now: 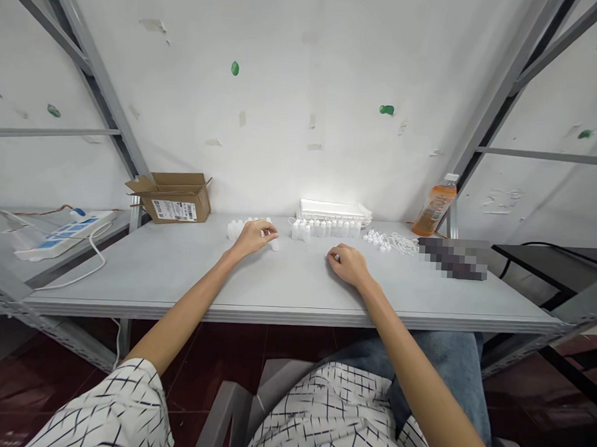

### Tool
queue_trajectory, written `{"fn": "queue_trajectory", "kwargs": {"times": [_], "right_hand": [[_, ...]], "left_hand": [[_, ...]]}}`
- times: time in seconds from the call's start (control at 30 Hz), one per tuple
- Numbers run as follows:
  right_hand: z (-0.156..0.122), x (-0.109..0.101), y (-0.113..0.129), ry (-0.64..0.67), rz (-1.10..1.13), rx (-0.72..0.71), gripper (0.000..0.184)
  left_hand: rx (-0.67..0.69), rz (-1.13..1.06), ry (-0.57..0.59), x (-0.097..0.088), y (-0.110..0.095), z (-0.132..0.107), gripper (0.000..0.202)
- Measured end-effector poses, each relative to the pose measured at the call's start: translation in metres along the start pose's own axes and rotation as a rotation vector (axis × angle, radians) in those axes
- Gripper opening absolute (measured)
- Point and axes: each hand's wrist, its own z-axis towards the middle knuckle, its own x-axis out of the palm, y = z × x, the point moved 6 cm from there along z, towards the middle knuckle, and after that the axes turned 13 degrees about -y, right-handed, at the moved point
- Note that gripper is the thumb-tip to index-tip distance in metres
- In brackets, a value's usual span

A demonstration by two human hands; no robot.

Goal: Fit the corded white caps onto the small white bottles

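Note:
I sit at a grey table [176, 270]. My left hand [254, 236] reaches forward, fingers curled beside a small white bottle [275, 244] and in front of a group of white bottles [238, 228]. Whether it grips anything I cannot make out. My right hand [348, 263] rests on the table with fingers curled; it seems to pinch a tiny white piece. A row of small white bottles [325, 228] stands beyond, in front of a stack of white trays [332, 209]. Small white caps with strings [387, 241] lie to the right.
An open cardboard box [172, 197] sits at the back left. A white and blue power strip [62, 232] lies on the left shelf. An orange drink bottle [435, 205] stands at the back right beside a blurred dark object [454, 258]. Metal frame struts flank both sides.

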Motion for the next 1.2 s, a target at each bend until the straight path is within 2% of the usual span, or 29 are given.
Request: {"fn": "queue_trajectory", "kwargs": {"times": [0.23,0.37,0.5,0.67,0.8,0.9,1.03,1.1,1.2], "right_hand": [[0.000,0.001,0.000,0.012,-0.008,-0.002,0.024],[0.001,0.003,0.000,0.014,-0.021,-0.009,0.024],[0.001,0.004,0.000,0.007,-0.031,-0.024,0.024],[0.002,0.006,-0.001,0.007,-0.027,-0.024,0.023],[0.002,0.005,-0.001,0.002,0.006,-0.045,0.023],[0.004,-0.003,-0.004,-0.075,0.036,-0.075,0.023],[0.008,-0.026,-0.032,-0.299,-0.036,-0.025,0.026],[0.007,-0.041,-0.059,-0.401,-0.114,0.048,0.029],[0.002,-0.062,-0.108,-0.497,-0.202,0.195,0.030]], "left_hand": [[-0.140,-0.112,0.021,0.014,0.000,-0.007,0.028],[-0.258,-0.157,0.119,0.023,0.005,-0.014,0.032],[-0.225,-0.169,0.221,0.032,0.000,-0.018,0.034],[-0.176,-0.180,0.226,0.032,-0.020,-0.021,0.036],[-0.229,-0.319,0.246,0.032,-0.044,-0.021,0.033],[-0.204,-0.358,0.250,0.039,-0.064,-0.019,0.031],[-0.046,-0.253,0.232,0.062,-0.082,-0.013,0.029],[0.003,-0.214,0.243,0.076,-0.087,-0.011,0.027],[0.006,-0.166,0.265,0.094,-0.088,-0.009,0.026]]}}
